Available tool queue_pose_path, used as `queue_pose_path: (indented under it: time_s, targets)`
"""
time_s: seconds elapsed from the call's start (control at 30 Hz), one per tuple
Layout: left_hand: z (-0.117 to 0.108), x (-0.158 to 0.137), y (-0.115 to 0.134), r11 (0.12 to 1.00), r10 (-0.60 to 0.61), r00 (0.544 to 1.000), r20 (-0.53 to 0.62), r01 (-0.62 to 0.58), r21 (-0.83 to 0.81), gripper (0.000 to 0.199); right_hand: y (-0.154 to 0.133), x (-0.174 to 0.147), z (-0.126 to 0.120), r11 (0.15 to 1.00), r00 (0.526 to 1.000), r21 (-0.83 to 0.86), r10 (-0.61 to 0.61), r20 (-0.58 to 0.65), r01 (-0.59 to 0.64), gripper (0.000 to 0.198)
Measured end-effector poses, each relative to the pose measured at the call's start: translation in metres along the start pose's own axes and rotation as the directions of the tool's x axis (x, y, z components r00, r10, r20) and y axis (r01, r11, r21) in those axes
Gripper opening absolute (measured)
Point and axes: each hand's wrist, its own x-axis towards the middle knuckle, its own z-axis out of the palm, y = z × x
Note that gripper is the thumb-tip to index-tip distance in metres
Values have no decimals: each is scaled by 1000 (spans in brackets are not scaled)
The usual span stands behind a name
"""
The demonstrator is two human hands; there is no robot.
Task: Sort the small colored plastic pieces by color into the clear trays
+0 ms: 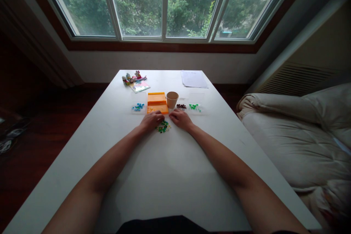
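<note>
My left hand (152, 120) rests on the white table at the left of a small pile of green, yellow and dark pieces (163, 127). Its fingers are curled together; anything in them is hidden. On the pile's upper right lies my right hand (181, 119), fingers bent and drawn together, and what they hold, if anything, is too small to make out. Just beyond the hands stands an open orange box (157, 98) with a few small yellow pieces in its near half. A brown paper cup (172, 99) stands upright beside it.
Clear trays hold blue pieces (138, 107) at the left, dark brown pieces (181, 106) and green pieces (194, 107) at the right. Farther back are colourful assembled figures (134, 77), a card (140, 86) and white papers (194, 79). A padded sofa (296, 135) flanks the table.
</note>
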Motion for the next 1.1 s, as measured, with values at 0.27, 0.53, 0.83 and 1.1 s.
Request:
queue_pose_path:
  time_s: [0.27,0.53,0.83,1.1]
  targets:
    - [-2,0,3,998,14,1000,-14,-13,62,22,2,0,1,1000,1000,-7,-5,-3,5,15]
    - [-16,-1,0,977,-179,946,-272,204,67,25,0,0,0,1000,1000,-7,-18,-3,18,14]
    - [-17,-5,-10,960,-251,914,-317,278,40,24,-6,0,-5,988,987,71,-144,65,140,12]
    - [-1,-1,-4,999,32,998,-50,-31,12,25,-5,0,-7,969,976,168,-198,93,180,10]
